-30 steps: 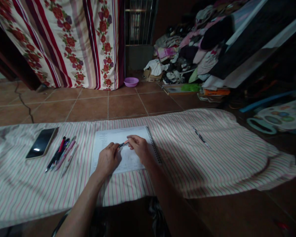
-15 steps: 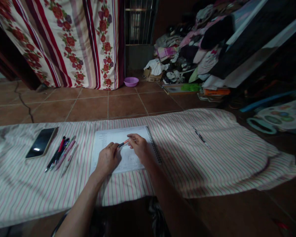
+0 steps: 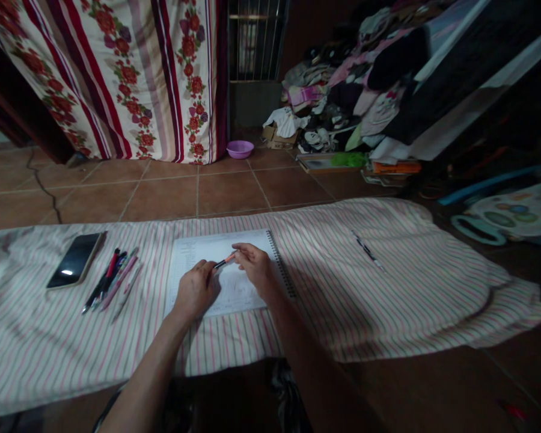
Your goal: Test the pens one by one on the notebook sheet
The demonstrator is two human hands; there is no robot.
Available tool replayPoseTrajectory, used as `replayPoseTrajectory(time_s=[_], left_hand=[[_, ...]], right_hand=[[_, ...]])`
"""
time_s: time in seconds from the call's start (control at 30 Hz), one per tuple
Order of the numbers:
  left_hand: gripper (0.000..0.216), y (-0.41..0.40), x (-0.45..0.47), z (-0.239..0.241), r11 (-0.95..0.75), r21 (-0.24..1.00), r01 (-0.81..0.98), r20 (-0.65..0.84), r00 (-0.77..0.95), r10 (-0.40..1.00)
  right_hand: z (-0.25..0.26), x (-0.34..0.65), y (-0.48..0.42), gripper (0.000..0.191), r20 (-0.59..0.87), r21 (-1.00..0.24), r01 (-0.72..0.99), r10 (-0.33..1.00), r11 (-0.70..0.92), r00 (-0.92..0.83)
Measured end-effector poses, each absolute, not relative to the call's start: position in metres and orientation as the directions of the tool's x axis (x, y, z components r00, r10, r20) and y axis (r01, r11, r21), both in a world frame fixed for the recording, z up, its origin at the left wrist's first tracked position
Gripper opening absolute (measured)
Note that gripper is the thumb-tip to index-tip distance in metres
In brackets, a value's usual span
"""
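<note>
Above the spiral notebook [image 3: 234,294], a slim pen [image 3: 225,261] with a dark end and an orange-pink section spans the gap between my two hands. My left hand [image 3: 195,288] is closed around the dark end, its knuckles over the page. The fingers of my right hand [image 3: 253,264] pinch the other end, which is partly hidden behind them. Faint writing and lines show on the white page; they are too small to read. The notebook's black coil runs down its right side.
Left of the notebook lie several pens [image 3: 112,279] in a bunch and a phone [image 3: 76,261]. Another pen [image 3: 368,250] lies to the right on the striped cloth [image 3: 415,288]. Beyond, a purple basin [image 3: 240,149] stands on the tiled floor near a clothes pile [image 3: 338,90].
Both hands stay almost where they were, still on the pen. A thin pale piece beside the pen near my right fingers no longer shows.
</note>
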State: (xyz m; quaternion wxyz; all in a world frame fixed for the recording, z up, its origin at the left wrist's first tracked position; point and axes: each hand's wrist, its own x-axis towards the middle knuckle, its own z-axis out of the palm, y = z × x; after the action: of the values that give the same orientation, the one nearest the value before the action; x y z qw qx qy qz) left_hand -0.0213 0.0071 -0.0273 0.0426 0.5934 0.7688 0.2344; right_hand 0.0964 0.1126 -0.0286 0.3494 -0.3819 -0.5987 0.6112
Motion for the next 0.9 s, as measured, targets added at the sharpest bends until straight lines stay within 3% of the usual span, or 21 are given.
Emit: replayPoseTrajectory(time_s=[0.9], left_hand=[[0.029,0.0070,-0.0196,-0.0241,0.193,0.447,0.873,0.176,-0.297,0.938]], right_hand=[[-0.0272,0.0955,0.1143,0.030,-0.112,-0.993,0.008,0.927,-0.117,-0.358]])
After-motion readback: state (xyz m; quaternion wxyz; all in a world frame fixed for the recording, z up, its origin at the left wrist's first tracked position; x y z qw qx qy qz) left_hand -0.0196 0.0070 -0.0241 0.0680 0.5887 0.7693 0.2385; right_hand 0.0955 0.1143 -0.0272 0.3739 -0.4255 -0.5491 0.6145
